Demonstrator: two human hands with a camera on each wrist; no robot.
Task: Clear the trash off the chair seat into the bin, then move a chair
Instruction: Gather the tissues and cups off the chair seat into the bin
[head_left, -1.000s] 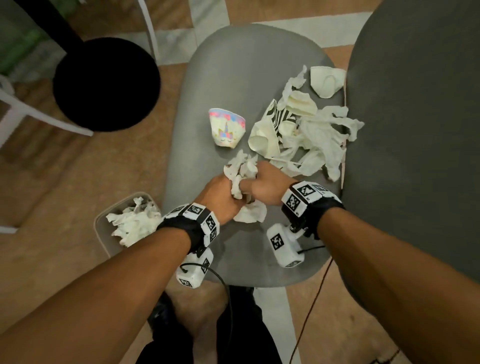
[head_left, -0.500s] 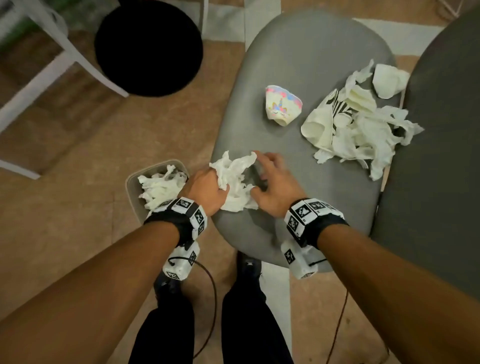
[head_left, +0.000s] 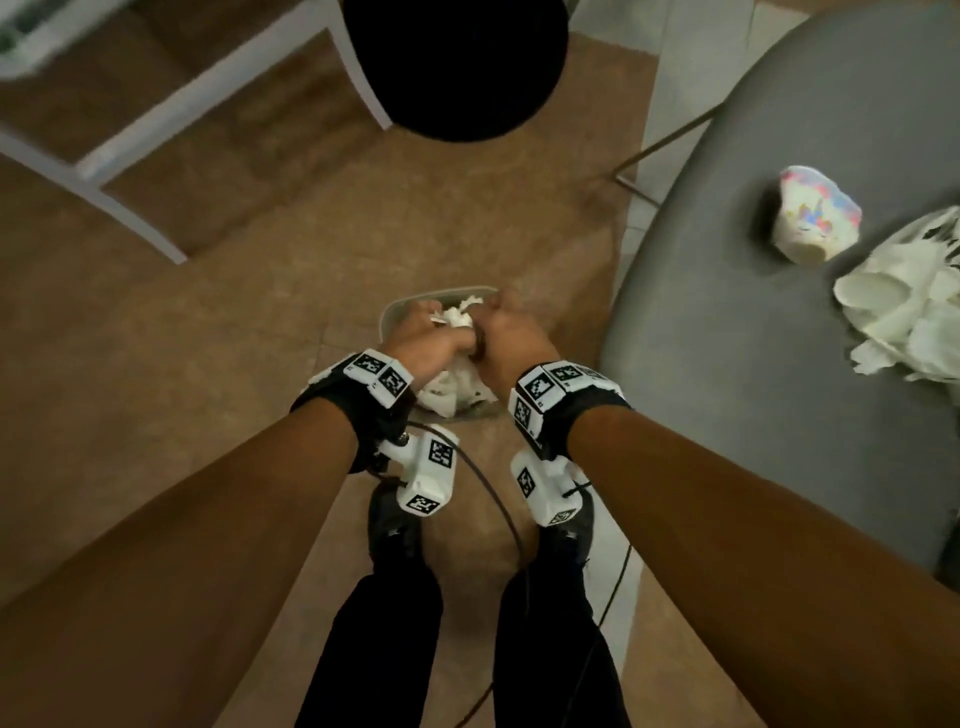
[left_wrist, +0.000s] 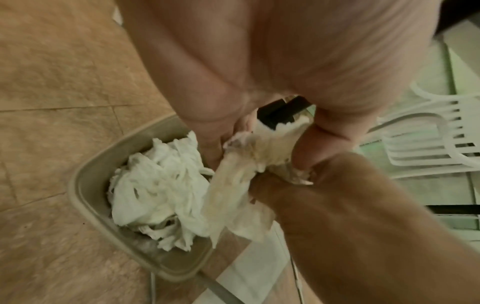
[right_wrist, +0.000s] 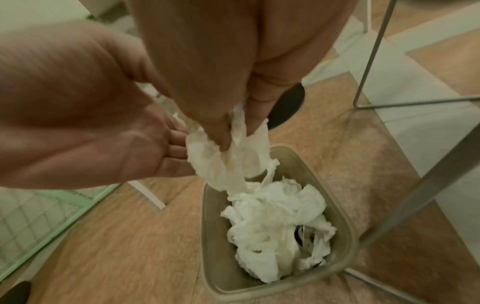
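Head view: both hands meet at frame centre over the bin (head_left: 390, 315) on the floor. Left hand (head_left: 426, 345) and right hand (head_left: 511, 338) clutch a tissue wad (head_left: 457, 315) between them. Grey chair seat (head_left: 753, 338) at right carries a cup (head_left: 813, 218) and trash pile (head_left: 909, 306) at the right edge. Black stool (head_left: 457, 62) top centre.

Left wrist view: fingers curled round the wad (left_wrist: 249, 164), which hangs over the bin (left_wrist: 85, 185), lower left, holding tissues (left_wrist: 155, 189).

Right wrist view: right fingers (right_wrist: 221, 131) pinch the wad (right_wrist: 221, 164) at centre, left palm (right_wrist: 103, 133) against it; bin (right_wrist: 342, 222) below, partly filled with tissues.
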